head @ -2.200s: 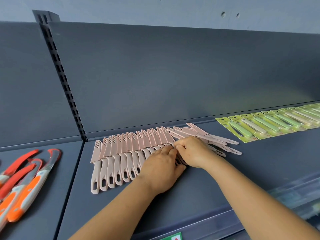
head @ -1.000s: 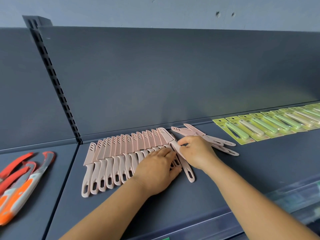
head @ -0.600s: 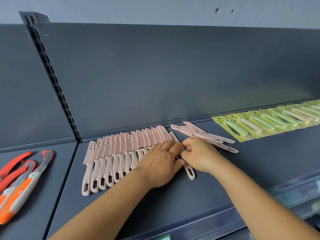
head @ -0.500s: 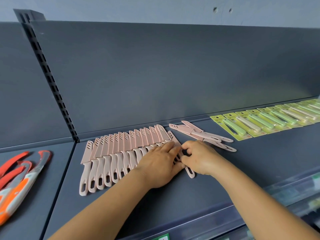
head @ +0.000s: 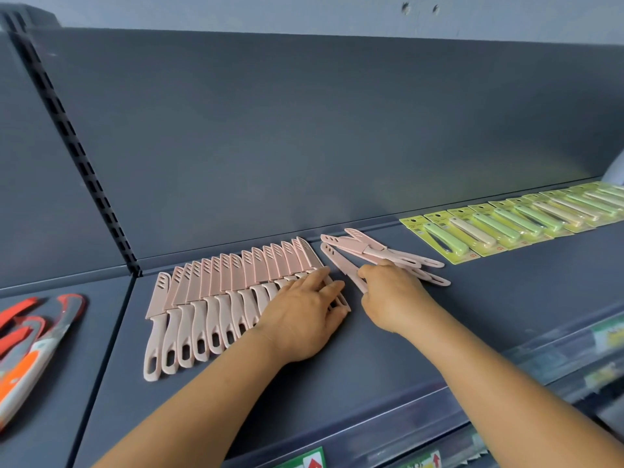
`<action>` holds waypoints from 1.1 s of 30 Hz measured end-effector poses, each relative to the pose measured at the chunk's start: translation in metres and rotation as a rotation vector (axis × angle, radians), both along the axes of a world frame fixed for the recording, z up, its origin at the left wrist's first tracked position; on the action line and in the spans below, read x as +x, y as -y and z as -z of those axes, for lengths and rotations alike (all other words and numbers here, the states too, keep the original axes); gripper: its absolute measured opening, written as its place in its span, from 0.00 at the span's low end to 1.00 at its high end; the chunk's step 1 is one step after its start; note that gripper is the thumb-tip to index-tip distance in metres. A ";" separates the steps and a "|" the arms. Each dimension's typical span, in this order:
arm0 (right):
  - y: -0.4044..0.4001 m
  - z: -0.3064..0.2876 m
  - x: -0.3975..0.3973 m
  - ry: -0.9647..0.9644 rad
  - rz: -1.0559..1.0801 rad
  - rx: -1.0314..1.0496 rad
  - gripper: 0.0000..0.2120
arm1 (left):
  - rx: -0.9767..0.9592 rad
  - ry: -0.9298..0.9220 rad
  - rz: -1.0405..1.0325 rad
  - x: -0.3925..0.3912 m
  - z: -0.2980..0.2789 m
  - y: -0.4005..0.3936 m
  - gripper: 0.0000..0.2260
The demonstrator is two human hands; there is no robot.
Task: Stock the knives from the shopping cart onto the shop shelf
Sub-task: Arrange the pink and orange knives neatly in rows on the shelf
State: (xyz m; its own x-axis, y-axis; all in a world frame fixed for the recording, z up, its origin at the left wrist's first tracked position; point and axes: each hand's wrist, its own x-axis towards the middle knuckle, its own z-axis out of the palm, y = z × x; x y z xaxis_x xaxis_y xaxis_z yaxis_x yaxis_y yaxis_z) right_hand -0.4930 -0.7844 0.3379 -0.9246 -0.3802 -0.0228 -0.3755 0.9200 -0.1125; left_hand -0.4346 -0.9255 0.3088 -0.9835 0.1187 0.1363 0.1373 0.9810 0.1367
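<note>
Several pink sheathed knives (head: 216, 298) lie in an overlapping row on the dark grey shelf (head: 388, 359), handles toward me. My left hand (head: 304, 319) rests flat on the right end of that row, fingers straight over the last handles. Just right of it my right hand (head: 391, 295) grips one pink knife (head: 341, 265) by its handle, the sheathed blade pointing up and left above the shelf. A loose pile of pink knives (head: 388, 253) lies behind my right hand.
Green-carded knives (head: 506, 228) lie in a row at the far right of the shelf. Orange and grey knives (head: 30, 346) lie on the neighbouring shelf section to the left. A slotted upright (head: 81, 163) divides the back panels. Price labels run along the front edge.
My right hand let go of the knife laid at the row's right end and moved right to take another knife from the loose pile. My left hand stayed on the row.
</note>
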 end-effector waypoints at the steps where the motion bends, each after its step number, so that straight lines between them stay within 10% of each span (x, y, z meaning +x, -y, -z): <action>1: 0.002 0.000 -0.001 -0.033 -0.012 0.010 0.13 | -0.001 -0.001 0.004 0.000 0.000 0.000 0.24; 12: 0.019 0.000 -0.018 0.200 0.036 -0.545 0.11 | 0.027 -0.029 0.010 0.000 -0.001 -0.001 0.23; 33: -0.016 0.000 -0.041 -0.111 0.083 0.012 0.23 | -0.041 0.044 0.009 -0.010 -0.017 -0.018 0.26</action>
